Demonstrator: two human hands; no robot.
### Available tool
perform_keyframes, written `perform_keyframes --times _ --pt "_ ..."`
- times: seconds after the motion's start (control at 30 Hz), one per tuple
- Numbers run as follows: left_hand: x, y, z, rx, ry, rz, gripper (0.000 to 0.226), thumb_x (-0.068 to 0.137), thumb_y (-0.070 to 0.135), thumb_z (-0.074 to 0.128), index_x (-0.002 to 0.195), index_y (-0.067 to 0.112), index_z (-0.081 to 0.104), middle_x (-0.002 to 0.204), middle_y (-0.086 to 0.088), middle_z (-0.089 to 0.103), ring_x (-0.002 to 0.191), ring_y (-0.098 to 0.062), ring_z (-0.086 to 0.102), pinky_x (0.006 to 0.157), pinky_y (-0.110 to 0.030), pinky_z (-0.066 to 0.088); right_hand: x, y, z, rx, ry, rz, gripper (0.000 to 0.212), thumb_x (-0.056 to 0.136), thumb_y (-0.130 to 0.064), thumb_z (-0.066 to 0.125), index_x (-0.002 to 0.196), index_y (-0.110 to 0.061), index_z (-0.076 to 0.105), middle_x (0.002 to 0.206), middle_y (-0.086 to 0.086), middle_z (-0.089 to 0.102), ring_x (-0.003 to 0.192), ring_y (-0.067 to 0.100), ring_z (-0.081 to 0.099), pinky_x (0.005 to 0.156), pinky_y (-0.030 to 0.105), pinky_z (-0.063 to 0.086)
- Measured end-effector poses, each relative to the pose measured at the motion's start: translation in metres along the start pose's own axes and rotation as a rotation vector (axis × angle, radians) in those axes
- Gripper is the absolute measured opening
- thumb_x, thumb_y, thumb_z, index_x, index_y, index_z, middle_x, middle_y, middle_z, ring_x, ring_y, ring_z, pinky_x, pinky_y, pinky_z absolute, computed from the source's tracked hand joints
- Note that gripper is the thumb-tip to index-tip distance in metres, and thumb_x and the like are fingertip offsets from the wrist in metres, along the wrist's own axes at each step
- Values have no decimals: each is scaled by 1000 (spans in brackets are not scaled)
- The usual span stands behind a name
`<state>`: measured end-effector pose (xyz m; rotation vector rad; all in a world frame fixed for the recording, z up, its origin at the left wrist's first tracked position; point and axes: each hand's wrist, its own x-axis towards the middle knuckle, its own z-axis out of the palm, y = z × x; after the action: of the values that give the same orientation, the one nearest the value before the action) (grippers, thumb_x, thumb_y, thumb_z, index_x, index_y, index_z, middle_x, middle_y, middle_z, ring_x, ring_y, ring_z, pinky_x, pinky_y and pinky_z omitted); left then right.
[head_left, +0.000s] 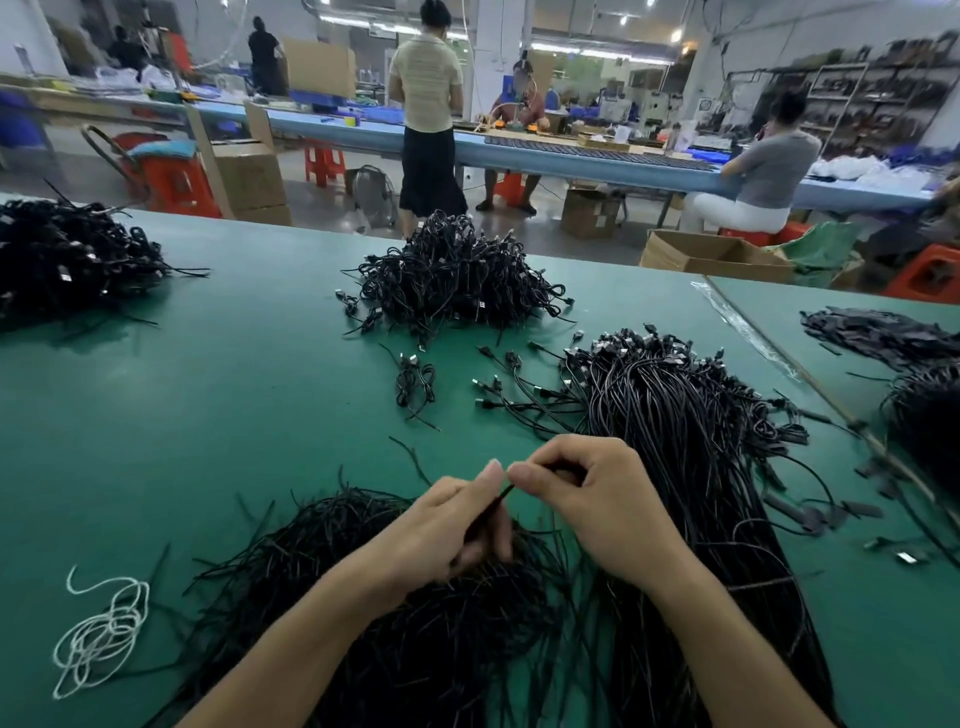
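My left hand and my right hand meet over the green table, both pinching one thin black tie strip between thumb and fingers. Under my forearms lies a heap of loose black tie strips. Just right of my hands runs a long bundle of straight black cables with plugs at its far end. A single coiled cable lies alone beyond my hands.
A mound of coiled black cables sits mid-table and another pile at far left. White string lies near left. More black parts rest on the adjoining right table. People work at a blue bench behind, among boxes and red stools.
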<state>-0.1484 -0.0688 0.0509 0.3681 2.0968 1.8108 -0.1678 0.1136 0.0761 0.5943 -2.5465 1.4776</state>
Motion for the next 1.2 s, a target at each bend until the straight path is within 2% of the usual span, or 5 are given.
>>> perform_keyframes --times 0.3,0.43,0.53,0.97,1.2 --pt "11 17 -7 -915 142 213 44 96 39 46 84 10 76 66 -1 61 54 -10 60 50 -20 51 -17 -2 26 -77 -301 73 33 102 -36 52 70 -35 63 50 -9 43 45 6 31 44 26 26" --pt "17 1 -5 -237 452 323 36 99 35 41 108 16 71 101 -3 76 99 -15 72 84 -25 57 -17 -10 19 -282 -346 15 34 98 -40 53 74 -16 56 59 -6 54 51 8 45 52 32 41" --pt "10 0 2 165 297 161 44 101 41 39 76 21 70 71 6 70 63 -12 66 62 -26 52 -7 -13 6 -236 -147 -14 22 92 -37 66 71 -28 64 66 -17 58 63 2 53 58 20 40" --pt "7 24 -8 -995 112 238 40 95 38 52 85 10 79 79 -6 71 66 -12 70 58 -18 56 -14 -5 28 -34 -229 70 26 101 -31 55 79 -32 69 56 -7 52 47 5 36 45 27 31" --pt "18 -2 -10 14 434 221 27 105 17 44 99 14 70 90 -4 77 87 -18 74 74 -24 58 -17 -11 16 -325 -380 12 27 98 -37 52 72 -32 55 61 -9 51 57 10 47 60 41 47"
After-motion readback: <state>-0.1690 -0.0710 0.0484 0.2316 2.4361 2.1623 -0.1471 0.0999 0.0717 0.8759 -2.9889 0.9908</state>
